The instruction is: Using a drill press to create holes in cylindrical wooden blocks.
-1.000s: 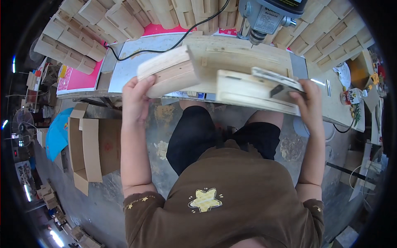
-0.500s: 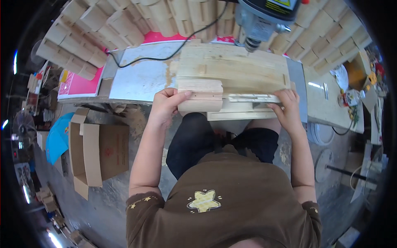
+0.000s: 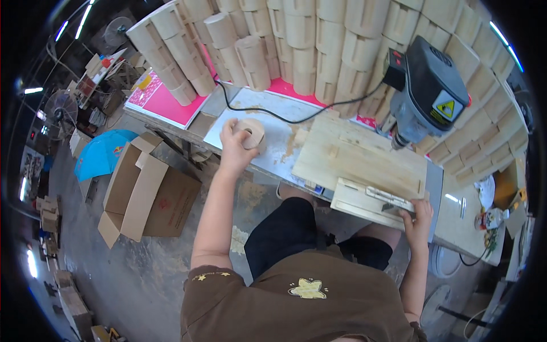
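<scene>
Your right hand (image 3: pixel 419 218) pinches the end of a slat (image 3: pixel 387 196), with the jig (image 3: pixel 354 202) reaching left from those fingers. Your left hand (image 3: pixel 233 150) clasps a cylinder (image 3: pixel 257 135), holed end up, between thumb and fingers, over the white sheet (image 3: pixel 279 149). Beyond your right grip lie the board (image 3: pixel 364 157), then the drill (image 3: pixel 436 94); past your left, stacked cylinders (image 3: pixel 302 45).

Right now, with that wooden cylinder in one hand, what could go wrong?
The left hand, holding the wooden cylinder, might catch the black cable lying across the white benchtop. The stacked cylinders behind could topple if bumped. The wooden fixture appears to jut past the front edge, so it might tip if the right hand let go.
</scene>
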A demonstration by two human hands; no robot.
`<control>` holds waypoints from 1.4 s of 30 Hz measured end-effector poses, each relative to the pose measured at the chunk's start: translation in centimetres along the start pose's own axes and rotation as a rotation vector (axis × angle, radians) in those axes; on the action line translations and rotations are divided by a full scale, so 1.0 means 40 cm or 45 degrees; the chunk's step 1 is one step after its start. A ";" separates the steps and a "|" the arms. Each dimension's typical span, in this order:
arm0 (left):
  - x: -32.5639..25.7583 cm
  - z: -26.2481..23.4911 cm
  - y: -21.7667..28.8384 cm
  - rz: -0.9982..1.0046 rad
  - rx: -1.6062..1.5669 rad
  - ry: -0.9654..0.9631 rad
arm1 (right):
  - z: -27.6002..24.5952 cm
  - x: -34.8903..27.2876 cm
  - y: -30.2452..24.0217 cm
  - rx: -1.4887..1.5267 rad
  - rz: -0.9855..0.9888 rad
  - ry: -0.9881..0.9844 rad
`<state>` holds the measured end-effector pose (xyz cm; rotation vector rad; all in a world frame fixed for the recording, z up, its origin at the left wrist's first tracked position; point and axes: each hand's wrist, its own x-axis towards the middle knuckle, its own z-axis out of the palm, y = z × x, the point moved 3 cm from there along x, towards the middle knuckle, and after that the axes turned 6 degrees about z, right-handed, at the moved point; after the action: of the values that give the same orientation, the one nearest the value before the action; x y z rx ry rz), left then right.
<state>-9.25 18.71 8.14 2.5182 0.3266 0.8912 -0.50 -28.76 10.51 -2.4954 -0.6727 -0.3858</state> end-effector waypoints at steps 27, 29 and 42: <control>0.125 -0.112 -0.454 -0.711 -0.334 0.767 | 0.038 -0.010 0.019 -0.073 0.118 0.042; 0.170 -0.119 -0.501 -0.740 -0.258 0.791 | 0.037 -0.016 0.023 -0.113 0.112 0.043; 0.269 -0.029 -0.630 -0.757 -0.072 0.840 | 0.037 -0.016 0.006 -0.192 0.293 0.047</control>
<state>-3.56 44.96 2.51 1.8221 1.1561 1.3974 -0.72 -28.35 8.95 -2.6648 -0.3470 -0.4083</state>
